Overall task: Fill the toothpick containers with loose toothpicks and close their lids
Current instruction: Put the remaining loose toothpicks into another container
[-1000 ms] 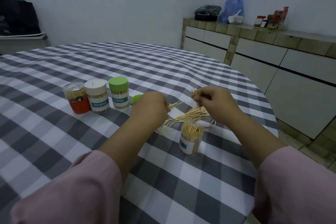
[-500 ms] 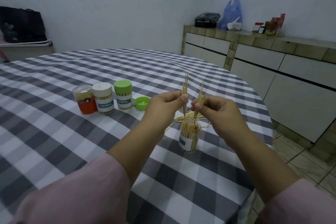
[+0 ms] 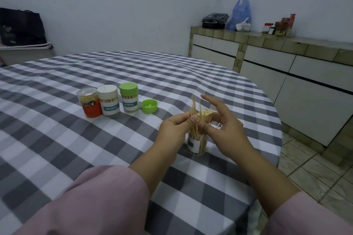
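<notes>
Together, both hands [image 3: 202, 129] pinching toothpicks [image 3: 196, 116] upright.

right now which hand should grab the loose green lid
Left. The left hand is nearer the green lid, though it pinches toothpicks over the open jar. The right hand is farther.

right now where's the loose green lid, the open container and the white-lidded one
loose green lid [image 3: 149, 106]: head view, on its upturned inside
open container [image 3: 196, 144]: head view, on its clear wall beside the label
white-lidded container [image 3: 111, 108]: head view, on its label
</notes>
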